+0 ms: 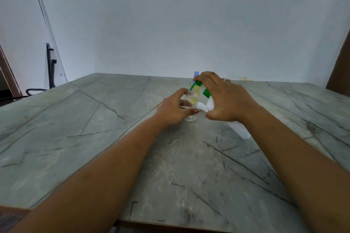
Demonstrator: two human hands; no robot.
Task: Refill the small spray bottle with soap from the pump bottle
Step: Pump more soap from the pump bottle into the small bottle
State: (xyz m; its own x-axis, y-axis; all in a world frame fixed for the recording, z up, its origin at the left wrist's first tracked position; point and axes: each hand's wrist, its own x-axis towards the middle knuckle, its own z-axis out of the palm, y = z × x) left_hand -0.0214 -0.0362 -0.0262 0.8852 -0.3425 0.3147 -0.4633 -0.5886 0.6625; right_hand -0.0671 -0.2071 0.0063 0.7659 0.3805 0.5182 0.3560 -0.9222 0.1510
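A small clear spray bottle [190,100] stands on the grey marbled table [113,138], its threaded neck uncovered and a little yellowish liquid inside. My left hand [174,108] grips it from the left. My right hand [223,98] holds a white pump bottle [238,128] with a green pump head [198,86], tilted so the green nozzle points at the small bottle's neck. My fingers lie over the pump head. A small white part [201,107] lies on the table between the two bottles.
Behind the hands stands another bottle with a blue cap [196,73], mostly hidden. A white wall runs along the table's far edge. A black chair [50,70] is off the table at far left. A brown panel [339,73] is at far right.
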